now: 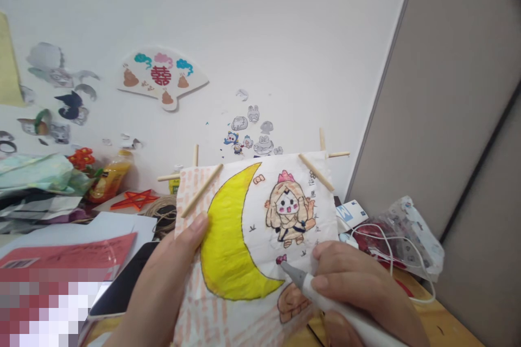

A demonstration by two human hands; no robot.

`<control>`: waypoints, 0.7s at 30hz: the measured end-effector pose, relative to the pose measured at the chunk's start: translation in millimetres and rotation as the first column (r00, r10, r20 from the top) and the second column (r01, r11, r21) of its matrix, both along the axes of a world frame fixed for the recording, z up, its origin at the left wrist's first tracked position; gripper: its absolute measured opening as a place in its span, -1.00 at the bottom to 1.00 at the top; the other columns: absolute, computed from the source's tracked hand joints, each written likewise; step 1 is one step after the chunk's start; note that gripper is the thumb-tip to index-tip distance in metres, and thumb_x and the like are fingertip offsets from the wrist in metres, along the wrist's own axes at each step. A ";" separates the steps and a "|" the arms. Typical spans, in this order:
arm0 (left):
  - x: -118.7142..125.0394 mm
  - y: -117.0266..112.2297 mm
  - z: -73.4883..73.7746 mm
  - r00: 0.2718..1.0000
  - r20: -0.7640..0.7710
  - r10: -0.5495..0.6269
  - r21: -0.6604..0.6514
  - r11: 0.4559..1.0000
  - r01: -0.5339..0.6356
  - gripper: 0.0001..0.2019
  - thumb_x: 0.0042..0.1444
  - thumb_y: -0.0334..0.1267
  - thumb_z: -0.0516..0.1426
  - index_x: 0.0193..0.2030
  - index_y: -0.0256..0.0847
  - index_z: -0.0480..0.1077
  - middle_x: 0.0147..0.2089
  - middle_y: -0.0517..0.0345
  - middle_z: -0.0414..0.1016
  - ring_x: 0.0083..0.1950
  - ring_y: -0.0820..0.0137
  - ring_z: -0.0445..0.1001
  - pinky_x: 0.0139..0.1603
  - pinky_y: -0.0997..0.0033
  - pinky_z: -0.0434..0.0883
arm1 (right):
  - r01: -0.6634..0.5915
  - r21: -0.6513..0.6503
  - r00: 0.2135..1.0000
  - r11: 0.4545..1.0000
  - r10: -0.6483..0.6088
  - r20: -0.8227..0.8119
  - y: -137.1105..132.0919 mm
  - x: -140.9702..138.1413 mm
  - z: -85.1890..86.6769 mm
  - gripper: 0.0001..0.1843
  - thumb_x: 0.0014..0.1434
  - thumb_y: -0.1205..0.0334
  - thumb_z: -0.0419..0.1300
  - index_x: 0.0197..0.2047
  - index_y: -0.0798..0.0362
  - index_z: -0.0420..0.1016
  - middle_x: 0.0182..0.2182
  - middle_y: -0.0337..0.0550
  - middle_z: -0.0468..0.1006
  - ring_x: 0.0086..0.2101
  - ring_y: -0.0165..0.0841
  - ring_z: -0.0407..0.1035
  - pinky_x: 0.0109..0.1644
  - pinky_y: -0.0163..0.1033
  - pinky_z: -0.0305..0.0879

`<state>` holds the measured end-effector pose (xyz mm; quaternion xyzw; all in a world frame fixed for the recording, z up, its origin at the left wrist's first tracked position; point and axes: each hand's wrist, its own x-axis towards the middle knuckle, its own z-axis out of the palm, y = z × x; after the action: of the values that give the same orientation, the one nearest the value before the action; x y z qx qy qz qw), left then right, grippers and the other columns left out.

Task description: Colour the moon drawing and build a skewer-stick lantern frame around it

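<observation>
at lower centre, left hand [163, 276] grips the drawing [256, 214], right hand [362, 282] a marker [345, 312]; moon [222, 249] coloured, background [262, 257] partly white.

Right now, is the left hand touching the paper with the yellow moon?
Touching. The head view shows the left hand gripping the paper by its left side, with the thumb lying across its front.

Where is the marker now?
In the head view's lower right, the marker sits in the grip of the right hand, its tip at the small pink drawing just above the lower point of the yellow moon.
</observation>
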<state>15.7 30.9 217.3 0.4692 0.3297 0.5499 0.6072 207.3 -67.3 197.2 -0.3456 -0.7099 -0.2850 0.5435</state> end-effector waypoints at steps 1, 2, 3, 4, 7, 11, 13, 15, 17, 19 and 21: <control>0.4 0.5 -1.2 1.000 0.002 -0.002 -0.008 1.000 0.002 -0.37 -0.25 0.20 0.27 -0.08 -0.17 0.55 -0.12 0.06 0.64 0.08 0.00 0.49 -0.12 0.21 0.56 | -0.002 -0.007 1.000 1.000 0.002 -0.001 -0.4 0.1 0.1 -0.86 0.23 0.23 0.09 -0.15 0.00 0.43 -0.41 -0.21 0.56 -0.29 -0.33 0.50 -0.09 -0.17 0.42; 0.7 0.9 -2.2 1.000 0.007 -0.008 -0.022 1.000 0.008 -0.37 -0.24 0.19 0.27 -0.07 -0.17 0.55 -0.11 0.06 0.64 0.09 0.00 0.48 -0.10 0.22 0.55 | -0.003 -0.019 1.000 1.000 0.003 0.003 -0.3 0.4 0.0 -0.86 0.23 0.23 0.10 -0.15 0.00 0.43 -0.41 -0.21 0.57 -0.28 -0.33 0.50 -0.10 -0.17 0.42; 1.0 1.3 -3.0 1.000 0.019 -0.015 -0.037 0.999 0.015 -0.37 -0.24 0.18 0.28 -0.06 -0.17 0.54 -0.09 0.06 0.64 0.09 0.01 0.48 -0.08 0.23 0.54 | 0.000 -0.038 1.000 0.999 0.001 0.011 0.4 0.7 -0.2 -0.86 0.22 0.22 0.11 -0.15 0.00 0.44 -0.40 -0.20 0.57 -0.27 -0.32 0.50 -0.11 -0.17 0.42; 1.3 2.0 -3.4 0.999 0.036 -0.022 -0.046 0.999 0.024 -0.37 -0.24 0.18 0.29 -0.05 -0.18 0.54 -0.09 0.05 0.63 0.09 0.01 0.48 -0.06 0.23 0.53 | 0.000 -0.047 1.000 0.999 0.000 0.010 2.1 1.1 -0.5 -0.86 0.22 0.21 0.12 -0.16 -0.01 0.45 -0.39 -0.20 0.57 -0.26 -0.31 0.50 -0.13 -0.16 0.42; 3.0 6.9 -2.0 0.996 0.091 -0.026 -0.052 0.998 0.030 -0.37 -0.24 0.13 0.32 -0.04 -0.21 0.52 -0.10 0.03 0.64 0.02 0.03 0.53 -0.05 0.21 0.53 | -0.020 0.129 0.987 0.991 0.040 -0.155 13.9 3.0 -1.5 -0.84 0.23 0.14 0.11 -0.21 -0.04 0.49 -0.45 -0.22 0.53 -0.33 -0.29 0.48 -0.21 -0.13 0.43; 9.4 24.6 -0.3 0.983 0.175 0.049 -0.083 0.996 -0.035 -0.57 0.01 -0.08 0.23 -0.02 -0.30 0.49 -0.17 0.01 0.66 -0.06 0.11 0.58 -0.03 0.19 0.52 | 0.064 0.283 0.839 0.957 0.102 -0.534 38.1 8.5 0.8 -0.81 0.19 0.10 0.16 -0.17 -0.02 0.46 -0.40 -0.21 0.53 -0.41 -0.32 0.44 -0.30 -0.15 0.40; 13.7 38.3 -4.1 0.973 0.221 0.065 -0.097 0.994 -0.045 -0.65 0.16 -0.20 0.12 0.03 -0.33 0.46 -0.16 0.00 0.65 -0.05 0.17 0.58 0.01 0.21 0.50 | 0.034 0.095 0.746 0.995 0.038 -0.665 49.3 12.1 2.8 -0.77 0.19 0.10 0.16 -0.11 -0.02 0.42 -0.28 -0.15 0.57 -0.36 -0.31 0.46 -0.25 -0.14 0.41; 16.8 53.2 -11.1 0.966 0.254 0.043 -0.095 0.995 -0.019 -0.67 0.21 -0.23 0.06 0.04 -0.33 0.45 -0.18 -0.03 0.65 -0.06 0.18 0.59 0.01 0.23 0.50 | -0.113 -0.123 0.680 0.986 -0.014 -0.733 59.4 15.3 3.7 -0.72 0.21 0.06 0.13 -0.05 -0.03 0.40 -0.19 -0.08 0.59 -0.31 -0.28 0.49 -0.21 -0.12 0.43; 18.4 66.9 -18.3 0.963 0.265 0.046 -0.077 0.997 -0.026 -0.66 0.21 -0.19 0.06 0.03 -0.31 0.47 -0.20 -0.02 0.66 -0.05 0.18 0.59 0.00 0.27 0.50 | -0.266 -0.297 0.659 0.917 -0.052 -0.751 68.7 17.7 2.4 -0.63 0.20 0.00 0.13 0.00 -0.01 0.39 -0.12 -0.02 0.59 -0.19 -0.22 0.50 -0.14 -0.11 0.44; 18.5 77.1 -23.1 0.969 0.233 0.088 -0.061 0.995 -0.075 -0.67 0.20 -0.20 0.09 0.02 -0.31 0.47 -0.23 -0.02 0.66 -0.06 0.18 0.59 -0.01 0.28 0.51 | -0.329 -0.386 0.667 0.862 -0.078 -0.741 77.5 20.0 -1.2 -0.57 0.16 -0.05 0.15 0.02 0.00 0.42 -0.03 -0.01 0.55 -0.03 -0.16 0.43 -0.05 -0.11 0.42; 17.8 84.0 -25.5 0.972 0.177 0.151 -0.081 0.987 -0.139 -0.71 0.18 -0.25 0.09 -0.03 -0.34 0.49 -0.28 -0.03 0.66 -0.08 0.17 0.60 -0.02 0.27 0.51 | -0.347 -0.429 0.675 0.834 -0.095 -0.732 85.4 22.6 -6.3 -0.54 0.14 -0.07 0.16 0.03 -0.01 0.45 0.04 -0.04 0.50 0.05 -0.14 0.37 0.00 -0.10 0.40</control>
<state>33.5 114.9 191.8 0.3706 0.3245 0.6221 0.6086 229.9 18.2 190.9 -0.5145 -0.5075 0.1259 0.6796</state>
